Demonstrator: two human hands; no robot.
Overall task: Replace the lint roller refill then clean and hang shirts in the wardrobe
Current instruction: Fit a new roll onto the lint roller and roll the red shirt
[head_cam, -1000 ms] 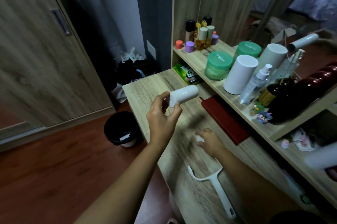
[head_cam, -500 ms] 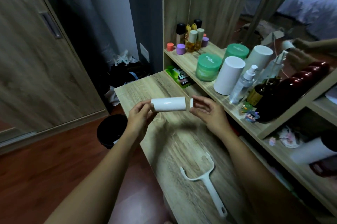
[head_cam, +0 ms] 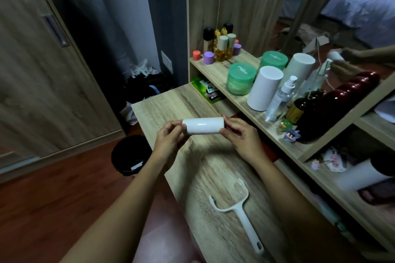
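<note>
At the far left stands the closed wardrobe door, and a black waste bin sits on the floor just beside the corner of the wooden desk. Above the desk, the left hand curls its fingertips round the left end of the lint roller refill, a smooth white cylinder held level in the air. The right hand pinches the opposite end between thumb and fingers, so the roll is carried by both hands and rests on nothing. It looks light and stiff, probably paper wound on a hollow core. Its glossy face suggests a protective wrap, though the view is too soft to tell whether the sticky layer is exposed. The ends are the sensible places to grip, since squeezing the middle could dent the sheets or stick to the fingers. Nearer the person lies the empty roller handle, white plastic, its forked yoke pointing away across the desk, well apart from the roll. The refill is not yet mounted; judging by the fork, it should snap between the two prongs. To the right, the shelf holds green jars, a white canister and a clear spray bottle.
</note>
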